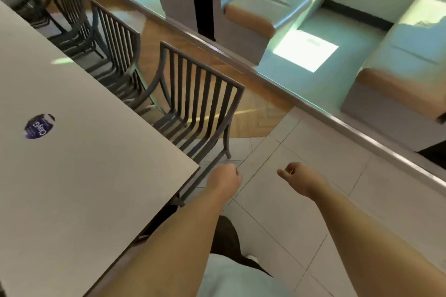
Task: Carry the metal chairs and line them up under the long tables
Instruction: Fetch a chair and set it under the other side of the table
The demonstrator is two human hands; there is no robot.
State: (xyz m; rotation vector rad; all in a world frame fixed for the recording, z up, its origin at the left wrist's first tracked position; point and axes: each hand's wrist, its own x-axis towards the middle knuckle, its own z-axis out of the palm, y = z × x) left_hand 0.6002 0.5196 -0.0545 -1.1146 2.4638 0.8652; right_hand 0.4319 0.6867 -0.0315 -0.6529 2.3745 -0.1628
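My left hand point(225, 177) hangs just off the near corner of the long counter point(79, 152), fingers curled into an empty grip. My right hand point(298, 176) floats well apart to the right over the pale tiled floor point(313, 200), fingers loosely curled, holding nothing.

The nearest metal chair point(200, 94) stands along the counter's right edge, its seat tucked under the top and its slatted back upright. Two more chairs point(115, 38) line up beyond it toward the far left. Open tile runs on the right from the chairs to a metal rail point(337, 123) crossing diagonally; wood flooring point(253, 108) starts farther off.

The counter hides the chair seats and front legs. The farthest chair is blurred and cut by the frame edge. A round purple sticker point(39, 126) sits on the counter; its lettering is hard to read.
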